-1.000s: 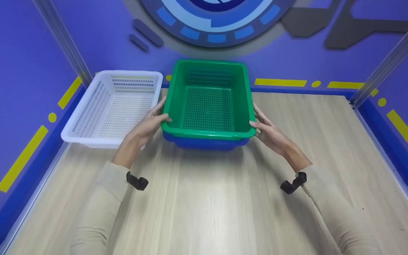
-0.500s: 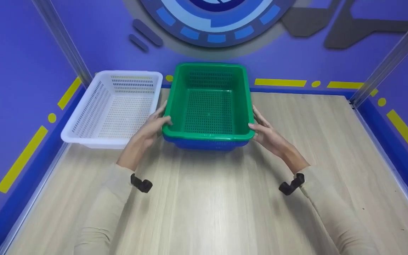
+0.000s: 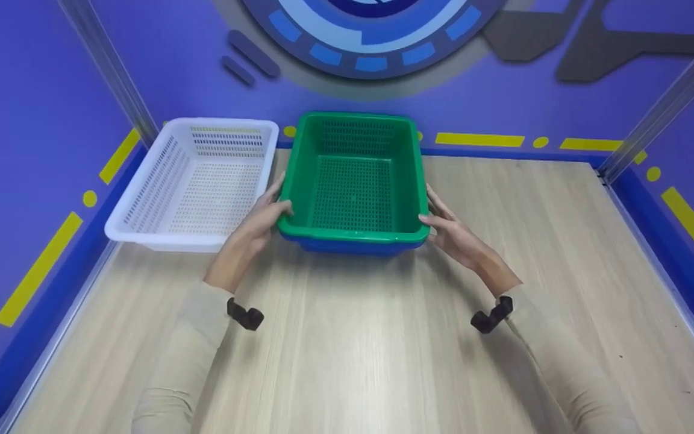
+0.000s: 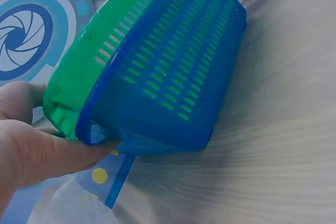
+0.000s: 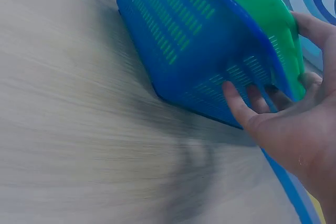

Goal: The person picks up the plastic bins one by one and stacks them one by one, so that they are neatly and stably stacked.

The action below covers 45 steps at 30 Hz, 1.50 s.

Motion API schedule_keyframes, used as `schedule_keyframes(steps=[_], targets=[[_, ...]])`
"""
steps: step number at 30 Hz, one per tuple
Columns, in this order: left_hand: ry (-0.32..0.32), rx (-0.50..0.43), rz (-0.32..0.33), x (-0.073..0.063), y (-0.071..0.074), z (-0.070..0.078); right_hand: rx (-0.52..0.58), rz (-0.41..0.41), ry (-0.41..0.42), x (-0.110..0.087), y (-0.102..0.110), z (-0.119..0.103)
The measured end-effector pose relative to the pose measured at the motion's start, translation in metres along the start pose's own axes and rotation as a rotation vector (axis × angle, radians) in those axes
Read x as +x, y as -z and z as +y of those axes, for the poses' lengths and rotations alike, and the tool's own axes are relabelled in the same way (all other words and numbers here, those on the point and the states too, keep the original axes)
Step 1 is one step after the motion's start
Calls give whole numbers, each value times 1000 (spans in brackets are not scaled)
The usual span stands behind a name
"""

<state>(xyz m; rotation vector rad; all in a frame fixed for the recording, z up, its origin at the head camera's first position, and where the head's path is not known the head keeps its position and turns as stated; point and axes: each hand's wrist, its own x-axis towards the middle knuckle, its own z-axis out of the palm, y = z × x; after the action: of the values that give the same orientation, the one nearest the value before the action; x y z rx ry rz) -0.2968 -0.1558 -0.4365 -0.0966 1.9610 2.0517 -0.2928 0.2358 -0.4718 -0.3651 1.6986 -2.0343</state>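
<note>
In the head view a green plastic basket (image 3: 353, 196) sits nested in a blue basket (image 3: 350, 246) on the table. My left hand (image 3: 252, 230) grips the green basket's left rim, thumb over the top edge. On the other side my right hand (image 3: 458, 240) holds the right rim with its thumb on top. The right wrist view shows that hand's fingers (image 5: 239, 106) against the perforated end of the blue basket. A narrow band of green wall (image 4: 65, 85) stands above the blue rim in the left wrist view. Most of the blue basket is hidden from above.
A white perforated basket (image 3: 220, 193) stands close on the left, beside my left hand. Behind the baskets rises a purple-blue printed wall (image 3: 347, 90), with side walls left and right. The wood-grain tabletop (image 3: 353, 337) runs toward me.
The green basket has sunk lower and slightly toward me into the blue one, so less blue shows beneath its front rim. Both hands have moved down with it, keeping their hold.
</note>
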Motion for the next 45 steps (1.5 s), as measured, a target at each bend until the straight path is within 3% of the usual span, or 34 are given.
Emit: schedule_keyframes(steps=[9,21,31,38,45], targets=[[14,-33,-9,-1,-2,1,19,8,-48,0,1,4],[48,-11,-25,2,-1,-6,38,-3,-39,0,0,4],[10,-121,58,12,-14,-7,52,19,-13,-6,5,3],[23,-96,19,12,-19,-9,27,56,-15,-10,10,1],[29,-77,-54,4,-10,-7,-62,105,-51,-16,10,-5]])
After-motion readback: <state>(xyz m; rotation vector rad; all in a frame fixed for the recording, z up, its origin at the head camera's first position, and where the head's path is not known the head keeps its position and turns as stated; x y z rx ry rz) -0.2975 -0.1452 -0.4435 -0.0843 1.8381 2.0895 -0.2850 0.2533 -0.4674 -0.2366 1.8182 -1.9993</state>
